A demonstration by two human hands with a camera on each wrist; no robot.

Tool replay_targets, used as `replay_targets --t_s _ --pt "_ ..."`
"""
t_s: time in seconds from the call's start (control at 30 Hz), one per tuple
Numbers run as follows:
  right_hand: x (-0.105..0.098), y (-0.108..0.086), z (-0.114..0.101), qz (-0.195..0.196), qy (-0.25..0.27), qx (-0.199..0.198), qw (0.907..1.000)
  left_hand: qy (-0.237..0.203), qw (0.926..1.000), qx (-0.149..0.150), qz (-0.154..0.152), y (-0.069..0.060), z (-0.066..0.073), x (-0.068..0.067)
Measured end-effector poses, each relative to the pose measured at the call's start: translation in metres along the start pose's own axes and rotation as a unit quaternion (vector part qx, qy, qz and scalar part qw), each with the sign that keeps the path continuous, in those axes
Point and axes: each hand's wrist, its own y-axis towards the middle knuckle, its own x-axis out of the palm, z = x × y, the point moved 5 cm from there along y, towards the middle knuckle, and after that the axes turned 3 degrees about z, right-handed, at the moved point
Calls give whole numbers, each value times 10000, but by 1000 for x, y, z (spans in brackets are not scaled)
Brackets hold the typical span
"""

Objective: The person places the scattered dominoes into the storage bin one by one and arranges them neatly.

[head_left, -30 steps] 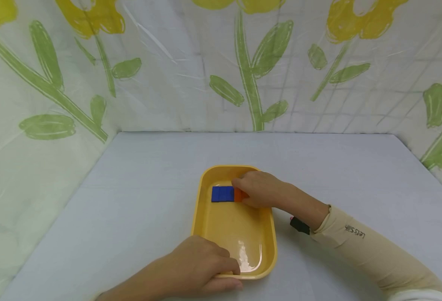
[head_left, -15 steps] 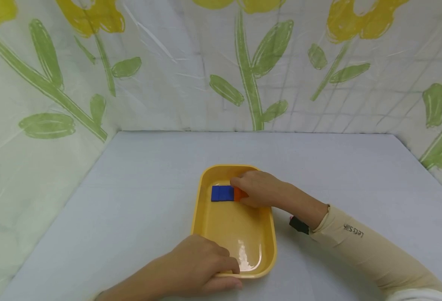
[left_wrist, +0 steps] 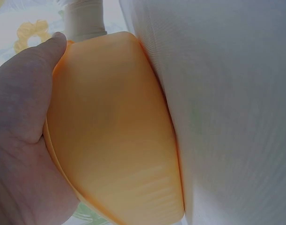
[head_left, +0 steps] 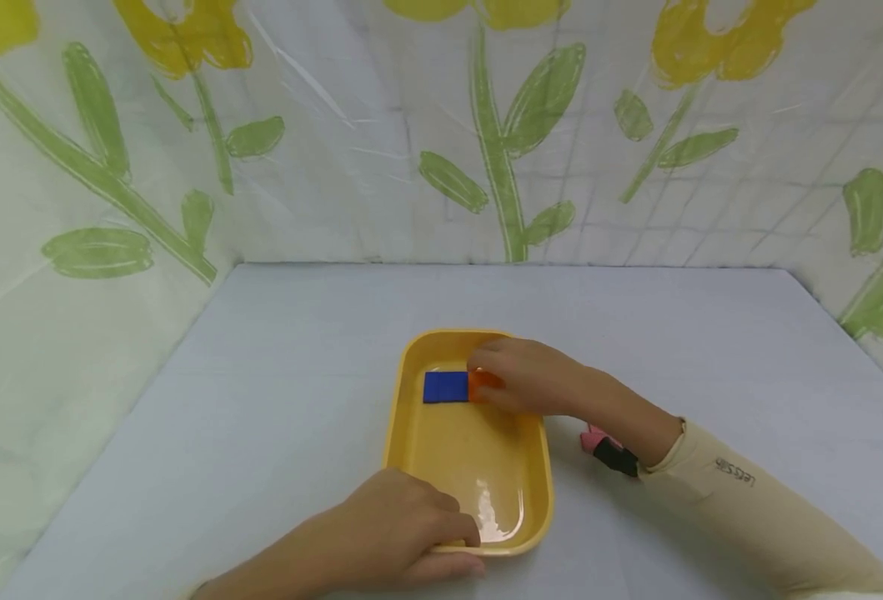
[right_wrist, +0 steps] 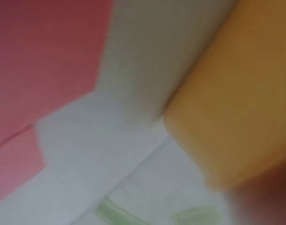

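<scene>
Orange blk [head_left: 477,384] — head cam only

Flower-patterned white sheeting [head_left: 321,192] behind a pale tabletop [head_left: 291,350]

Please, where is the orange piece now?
In the head view, the orange piece is inside the yellow tray, toward its far end, immediately right of the blue strip and partly covered by the right hand.

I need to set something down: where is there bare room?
Free: the table left of the yellow tray, beyond the left hand; the strip between tray and flowered backdrop; the tray floor between the blue pieces and left hand. Crowded: the tray's far end, by the right hand and orange piece; under the right sleeve.
</scene>
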Motion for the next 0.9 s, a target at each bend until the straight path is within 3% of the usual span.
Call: replay_targets --t_s 0.13,0.23,0.33,0.43,0.57,0.7,0.9 --pt "-13 -19 -4 662 -77 -397 9970 -154 9996 -122 -223 2 -1 2" --pt "-24 -33 -5 1164 -309 -577 9910 -76 9997 -142 -200 1 -1 2" --pt "-35 -48 -5 1444 -544 -519 9866 97 9998 -118 -96 0 -1 1" --pt "-41 -62 -1 1471 -710 -287 9861 142 9998 -129 -62 -1 -1 1" --pt "-45 -80 4 1109 -854 169 9900 141 9998 -140 -56 -1 0 1" --pt "-46 -96 8 374 -841 725 9931 242 9996 -74 79 -1 0 1" --pt "-37 -112 8 -830 -506 1418 9851 252 9996 -23 120 -1 1 0"
